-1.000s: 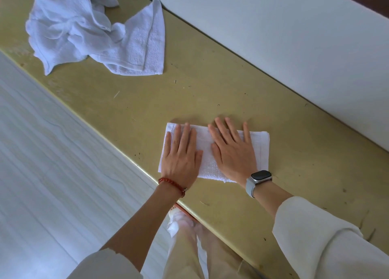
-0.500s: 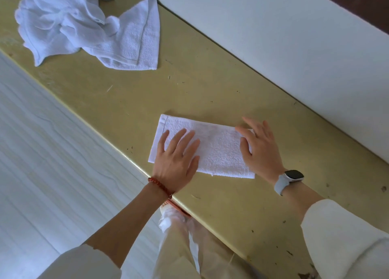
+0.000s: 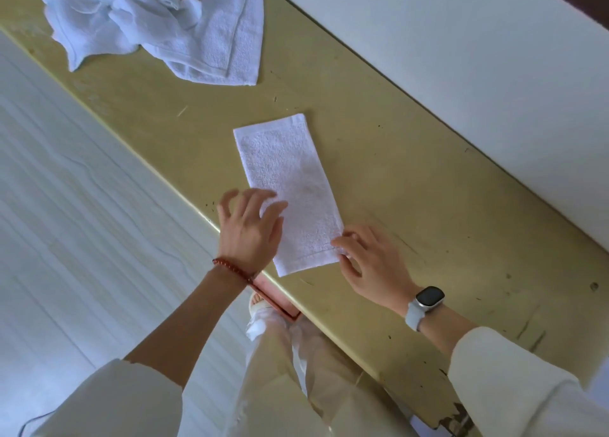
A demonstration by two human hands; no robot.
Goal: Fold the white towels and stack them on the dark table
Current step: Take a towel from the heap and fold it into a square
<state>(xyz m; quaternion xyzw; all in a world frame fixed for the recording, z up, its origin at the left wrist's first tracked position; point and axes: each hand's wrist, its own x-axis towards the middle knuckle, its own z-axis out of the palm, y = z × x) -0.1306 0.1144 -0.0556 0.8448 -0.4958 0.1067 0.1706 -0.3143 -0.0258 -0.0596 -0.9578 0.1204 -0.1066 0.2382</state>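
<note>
The left hand (image 3: 248, 230) comes in from the lower left of the frame, its forearm bare below a pushed-up white sleeve and a red bead bracelet (image 3: 232, 268) on the wrist. Its fingers are spread and loosely bent over the lower left edge of the folded towel (image 3: 290, 189); the fingertips are blurred, so whether they press the cloth or hover just above it cannot be told. They grip nothing.

The right hand (image 3: 370, 262) enters from the lower right, with a smartwatch (image 3: 425, 303) on a pale band at the wrist. Its fingers are bent and its thumb and forefinger meet at the towel's lower right corner, touching or lightly pinching the hem there.

The folded towel is a long narrow white rectangle in the middle of the frame, lying flat on the yellow-green table (image 3: 412, 206) and running from upper left to lower right. Its near end sits just beside the table's front edge; its far end points toward the upper centre.

In the upper left, a heap of unfolded white towels (image 3: 158, 28) lies crumpled on the same table, well apart from the folded one, with bare tabletop between them. More bare, scuffed tabletop stretches to the right of the right hand. A white wall (image 3: 461, 57) bounds the table's far side, and pale flooring (image 3: 82, 222) fills the left of the frame beyond the front edge.
</note>
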